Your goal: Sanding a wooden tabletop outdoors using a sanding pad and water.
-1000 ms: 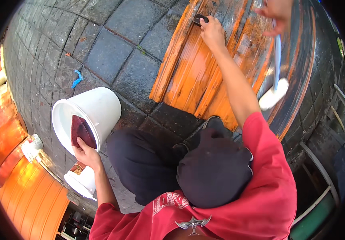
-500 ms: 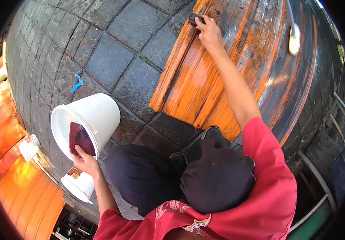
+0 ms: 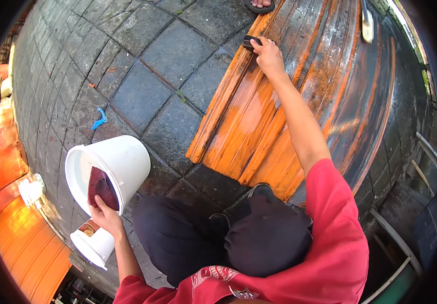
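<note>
My left hand (image 3: 105, 215) grips a thin, dark red, slightly curved sheet (image 3: 101, 188), which looks like sandpaper. It is held against the mouth of a large white bucket (image 3: 130, 161). Just below that hand is a smaller white bucket (image 3: 86, 247) with a brown label. At the end of an outstretched arm, my right hand (image 3: 270, 58) is closed round a small black block (image 3: 251, 43), pressed on the raised left edge of a wet, ribbed orange panel (image 3: 251, 119). The block's underside is hidden. Dark grime covers the panel's far and right parts; the near left part is bright orange.
A blue scrap (image 3: 99, 118) lies on the dark stone paving (image 3: 142, 88). Another person's foot in a black sandal (image 3: 260, 7) stands by the panel's far edge. A long-handled tool with a whitish head (image 3: 367, 28) is over the panel. Orange sheets (image 3: 23, 248) lie at left, metal rails (image 3: 395, 235) at right.
The whole scene has shifted down in view. The sandalled foot has come into sight, and the whitish tool head has moved farther away. Both my hands keep their holds, the block staying near the same edge.
</note>
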A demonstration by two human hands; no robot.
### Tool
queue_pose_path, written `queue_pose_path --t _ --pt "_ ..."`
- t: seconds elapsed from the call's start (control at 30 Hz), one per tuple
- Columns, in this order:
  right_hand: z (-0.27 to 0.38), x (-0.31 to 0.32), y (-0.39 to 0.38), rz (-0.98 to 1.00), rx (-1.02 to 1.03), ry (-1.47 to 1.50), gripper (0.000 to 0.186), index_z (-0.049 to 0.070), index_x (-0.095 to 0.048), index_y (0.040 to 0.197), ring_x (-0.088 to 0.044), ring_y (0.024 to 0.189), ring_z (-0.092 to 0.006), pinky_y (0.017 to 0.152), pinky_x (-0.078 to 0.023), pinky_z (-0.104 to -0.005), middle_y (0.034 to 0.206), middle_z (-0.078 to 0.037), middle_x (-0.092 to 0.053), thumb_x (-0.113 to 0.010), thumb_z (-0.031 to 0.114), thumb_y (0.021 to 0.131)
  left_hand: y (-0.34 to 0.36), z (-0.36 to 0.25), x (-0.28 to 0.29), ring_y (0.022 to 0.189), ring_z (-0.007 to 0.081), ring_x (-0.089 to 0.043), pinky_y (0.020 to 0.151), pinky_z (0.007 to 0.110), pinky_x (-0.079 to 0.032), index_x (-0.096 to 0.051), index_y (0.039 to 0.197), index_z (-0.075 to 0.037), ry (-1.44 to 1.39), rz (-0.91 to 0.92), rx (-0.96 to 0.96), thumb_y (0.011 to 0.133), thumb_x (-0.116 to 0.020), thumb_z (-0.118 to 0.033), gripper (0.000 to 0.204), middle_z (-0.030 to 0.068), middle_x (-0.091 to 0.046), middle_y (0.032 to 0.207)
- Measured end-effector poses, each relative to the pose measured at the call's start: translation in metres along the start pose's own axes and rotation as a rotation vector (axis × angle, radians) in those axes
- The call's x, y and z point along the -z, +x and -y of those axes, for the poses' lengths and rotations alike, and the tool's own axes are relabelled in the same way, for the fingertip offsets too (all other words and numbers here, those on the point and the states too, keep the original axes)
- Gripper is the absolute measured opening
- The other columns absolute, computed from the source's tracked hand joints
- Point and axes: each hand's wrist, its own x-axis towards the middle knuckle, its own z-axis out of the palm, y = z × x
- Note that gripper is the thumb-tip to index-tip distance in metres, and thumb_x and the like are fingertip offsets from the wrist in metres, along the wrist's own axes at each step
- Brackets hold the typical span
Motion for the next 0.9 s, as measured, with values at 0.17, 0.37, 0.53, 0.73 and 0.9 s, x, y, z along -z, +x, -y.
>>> queue_pose_path --t 0.17,0.37,0.53,0.73,0.9 --pt "0.064 -0.038 -0.109 -0.075 0.444 -0.008 0.051 0.01 -0.068 0.12 -0.058 0.116 -0.0363 0.096 -0.052 -0.0472 0.126 -0.017 -0.061 -0.06 -0.012 0.074 -0.002 -0.009 0.0 0.087 0.02 -0.063 0.082 0.033 -0.05 -0.061 0.117 0.006 0.103 -0.071 -0.065 0.105 -0.052 -0.022 0.032 0.0146 -0.069 0.101" --pt "0.025 -0.003 -0.035 -0.027 0.259 0.103 0.053 0.01 -0.065 0.123 -0.059 0.113 -0.0355 0.095 -0.053 -0.045 0.119 -0.016 -0.062 -0.059 -0.01 0.075 -0.006 -0.005 0.007 0.093 0.0179 -0.062 0.084 0.031 -0.049 -0.061 0.118 0.006 0.134 -0.007 -0.051 0.105 -0.051 -0.022 0.032 0.0131 -0.068 0.105" --pt "-0.021 -0.02 0.012 -0.005 0.103 -0.062 0.052 0.015 -0.064 0.128 -0.057 0.112 -0.0345 0.096 -0.051 -0.0438 0.132 -0.014 -0.058 -0.057 -0.007 0.081 -0.003 -0.011 -0.002 0.093 0.0187 -0.062 0.086 0.032 -0.049 -0.061 0.119 0.005 0.084 -0.002 0.002 0.105 -0.051 -0.021 0.032 0.0134 -0.068 0.105" --pt "0.051 -0.039 -0.114 0.009 0.63 0.502 0.071 0.032 -0.063 0.13 -0.056 0.121 -0.0258 0.096 -0.056 -0.0339 0.14 0.0 -0.057 -0.06 -0.016 0.077 -0.003 -0.005 0.001 0.093 0.0176 -0.063 0.085 0.031 -0.05 -0.059 0.119 0.007 0.093 -0.052 -0.04 0.105 -0.051 -0.021 0.032 0.0128 -0.068 0.104" --pt "-0.07 -0.005 0.038 -0.019 -0.054 0.304 0.033 0.013 -0.067 0.125 -0.074 0.084 -0.0292 0.079 -0.058 -0.0421 0.125 -0.02 -0.064 -0.061 0.008 0.092 0.0 -0.006 -0.002 0.096 0.0151 -0.062 0.088 0.03 -0.049 -0.059 0.122 0.006 0.018 0.041 0.02 0.106 -0.05 -0.024 0.035 0.0114 -0.068 0.109"
